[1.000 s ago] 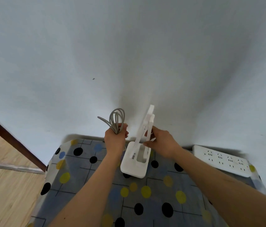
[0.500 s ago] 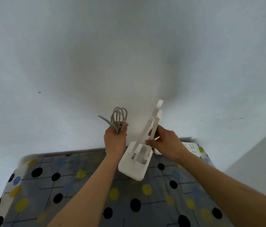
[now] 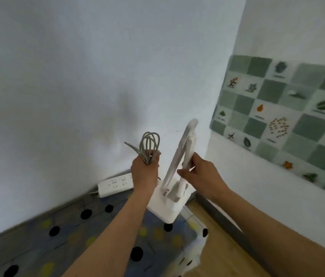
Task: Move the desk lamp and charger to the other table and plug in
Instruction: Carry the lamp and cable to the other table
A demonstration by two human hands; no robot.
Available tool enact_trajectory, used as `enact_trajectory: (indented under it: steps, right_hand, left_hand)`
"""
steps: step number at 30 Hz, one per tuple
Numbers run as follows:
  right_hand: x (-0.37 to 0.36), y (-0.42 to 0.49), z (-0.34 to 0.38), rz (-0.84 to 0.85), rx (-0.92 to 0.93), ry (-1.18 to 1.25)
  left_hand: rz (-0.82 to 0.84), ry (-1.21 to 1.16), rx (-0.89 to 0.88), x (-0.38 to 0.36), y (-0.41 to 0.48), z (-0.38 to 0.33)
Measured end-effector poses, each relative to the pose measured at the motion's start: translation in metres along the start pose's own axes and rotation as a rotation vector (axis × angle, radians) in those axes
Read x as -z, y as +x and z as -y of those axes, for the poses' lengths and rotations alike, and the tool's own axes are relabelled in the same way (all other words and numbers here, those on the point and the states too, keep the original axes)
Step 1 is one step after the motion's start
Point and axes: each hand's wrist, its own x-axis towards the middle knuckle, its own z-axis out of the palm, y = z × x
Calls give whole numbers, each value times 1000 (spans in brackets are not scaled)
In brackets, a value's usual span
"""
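The white desk lamp (image 3: 174, 172) is in my right hand (image 3: 201, 173), my fingers wrapped around its slim folded arm about halfway up, thumb on the near side. Its two flat bars lean up and to the right, and its square base (image 3: 168, 206) hangs over the right-hand edge of the counter (image 3: 73, 234); I cannot tell whether the base touches the cloth or is just above it. In my left hand (image 3: 144, 172), just beside the lamp on its left, I grip a bundle of grey cable (image 3: 148, 145) in a closed fist, the loops sticking up above my knuckles and one loose end poking out to the left. Whether a charger block sits inside that fist is hidden. Behind my left wrist a white power strip (image 3: 115, 183) lies on the counter against the wall (image 3: 97, 76), its rows of sockets facing up. The counter is covered with a grey-blue cloth dotted with black and yellow spots. To the right of it is wooden floor (image 3: 217, 254), and on the side wall is a panel of green and white checked tiles (image 3: 289, 114) with small leaf and seed pictures.
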Motion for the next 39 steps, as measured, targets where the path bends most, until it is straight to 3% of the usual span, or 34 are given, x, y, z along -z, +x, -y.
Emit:
enact_trajectory:
  steps: [14,25,39]
  right_hand:
    - [244,-227,-213,-422,-457,-28]
    - [367,-401,-337,-739,-807,-79]
    - [517,-591,-475,-1169,-1138,-180]
  left_hand:
    - [556,-16,-129,-314,-259,-52]
    - [1001,-145,-67,-469,-471,-93]
    - [1526,-226,-135,-664,-726,-147]
